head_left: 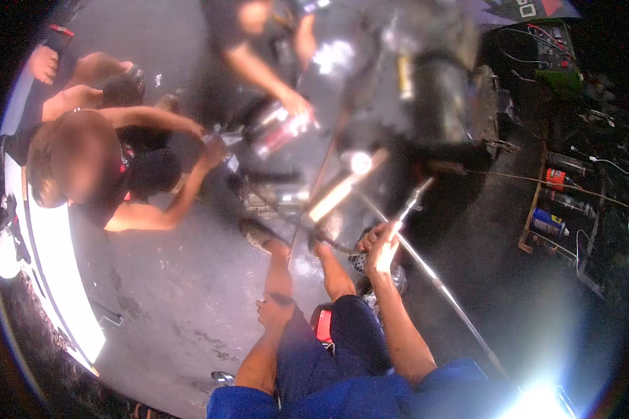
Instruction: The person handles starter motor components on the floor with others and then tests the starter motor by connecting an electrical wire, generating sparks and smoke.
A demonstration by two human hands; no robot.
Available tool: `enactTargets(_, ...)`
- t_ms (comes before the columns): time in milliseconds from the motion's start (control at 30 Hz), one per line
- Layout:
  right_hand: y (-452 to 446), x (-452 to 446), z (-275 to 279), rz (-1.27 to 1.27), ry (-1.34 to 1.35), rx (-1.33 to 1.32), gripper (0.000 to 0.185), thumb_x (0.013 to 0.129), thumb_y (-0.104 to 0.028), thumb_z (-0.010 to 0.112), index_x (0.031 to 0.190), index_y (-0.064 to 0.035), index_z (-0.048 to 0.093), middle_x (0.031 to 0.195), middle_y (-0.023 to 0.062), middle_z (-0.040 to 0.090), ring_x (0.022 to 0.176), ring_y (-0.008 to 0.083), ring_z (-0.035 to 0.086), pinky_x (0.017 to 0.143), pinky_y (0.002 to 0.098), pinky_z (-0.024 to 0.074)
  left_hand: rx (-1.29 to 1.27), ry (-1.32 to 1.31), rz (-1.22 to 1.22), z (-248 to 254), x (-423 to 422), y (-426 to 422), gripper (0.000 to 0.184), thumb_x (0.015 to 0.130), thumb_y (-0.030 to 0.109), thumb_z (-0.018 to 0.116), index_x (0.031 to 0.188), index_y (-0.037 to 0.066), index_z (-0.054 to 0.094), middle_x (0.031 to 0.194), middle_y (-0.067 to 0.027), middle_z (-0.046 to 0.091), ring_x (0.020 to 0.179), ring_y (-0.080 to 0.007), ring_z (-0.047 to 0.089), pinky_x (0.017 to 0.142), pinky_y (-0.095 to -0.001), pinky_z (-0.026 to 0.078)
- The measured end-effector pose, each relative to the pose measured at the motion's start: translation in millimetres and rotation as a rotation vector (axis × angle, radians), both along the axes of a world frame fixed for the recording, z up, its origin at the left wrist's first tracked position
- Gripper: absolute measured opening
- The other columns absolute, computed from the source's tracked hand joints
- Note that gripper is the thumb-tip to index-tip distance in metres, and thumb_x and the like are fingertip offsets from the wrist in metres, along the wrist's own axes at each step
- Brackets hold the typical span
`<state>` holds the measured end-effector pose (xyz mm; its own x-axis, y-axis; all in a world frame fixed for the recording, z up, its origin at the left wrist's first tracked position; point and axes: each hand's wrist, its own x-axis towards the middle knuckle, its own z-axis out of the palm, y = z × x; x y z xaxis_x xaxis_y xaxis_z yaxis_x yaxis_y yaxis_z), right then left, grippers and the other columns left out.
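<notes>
My right hand (381, 248) is closed around a tool with a slim silver tip (414, 200) that points up and to the right. A dark hose (342, 249) reaches this hand from the left. A long metal rod (437, 283) runs diagonally just beyond the hand. My left hand (275, 311) lies near my knee, its fingers partly spread and nothing visible in it. Past my feet, a pale bar (334, 200) lies beside a bright round light (360, 163). A blurred metal part (278, 197) sits to its left.
A person in a hat (77, 157) crouches at left, hands near a small blurred item. Another person's hand (297, 105) touches a red-and-silver object (279, 134). A large dark machine part (437, 105) stands behind. A wooden rack (531, 223) holds bottles and cans. A lamp (538, 405) glares lower right.
</notes>
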<state>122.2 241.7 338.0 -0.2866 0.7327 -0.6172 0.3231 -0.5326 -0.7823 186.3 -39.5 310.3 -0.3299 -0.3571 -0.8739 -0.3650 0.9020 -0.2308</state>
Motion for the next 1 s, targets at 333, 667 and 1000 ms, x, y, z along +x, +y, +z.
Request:
enactTargets(333, 10.2, 9.5, -3.9, -0.011, 0.064, -0.05, 0.057, 0.096, -0.064, 0.039, 0.077, -0.0106, 0.04, 0.056, -0.0017, 0.032, 0.043, 0.011, 0.033, 0.043, 0.0297, 0.0355, -0.017, -0.005, -0.053, 0.8, 9.6, 8.0, 0.089, 0.068, 0.048, 0.075, 0.136, 0.004, 0.036, 0.128, -0.0235, 0.044, 0.12, -0.0411, 0.05, 0.099, -0.0515, 0.043)
enactTargets(667, 24.6, 13.9, -1.8, -0.115, -0.006, -0.062, 0.057, 0.096, -0.065, 0.039, 0.077, -0.0107, 0.04, 0.057, -0.0019, 0.032, 0.045, 0.011, 0.033, 0.043, 0.0308, 0.0357, -0.041, -0.012, -0.049, 1.5, 8.7, 13.6, 0.084, 0.068, 0.041, 0.076, 0.134, 0.007, 0.037, 0.127, -0.0229, 0.044, 0.12, -0.0401, 0.05, 0.099, -0.0507, 0.044)
enactTargets(1000, 32.0, 8.4, 4.2, -0.126, 0.049, -0.046, 0.054, 0.098, -0.06, 0.039, 0.08, -0.01, 0.041, 0.057, -0.0012, 0.032, 0.044, 0.0111, 0.032, 0.043, 0.0304, 0.0342, -0.041, 0.001, -0.029, 1.7, 11.4, 15.8, 0.083, 0.068, 0.041, 0.076, 0.133, 0.006, 0.038, 0.125, -0.0233, 0.044, 0.118, -0.0411, 0.051, 0.099, -0.0512, 0.043)
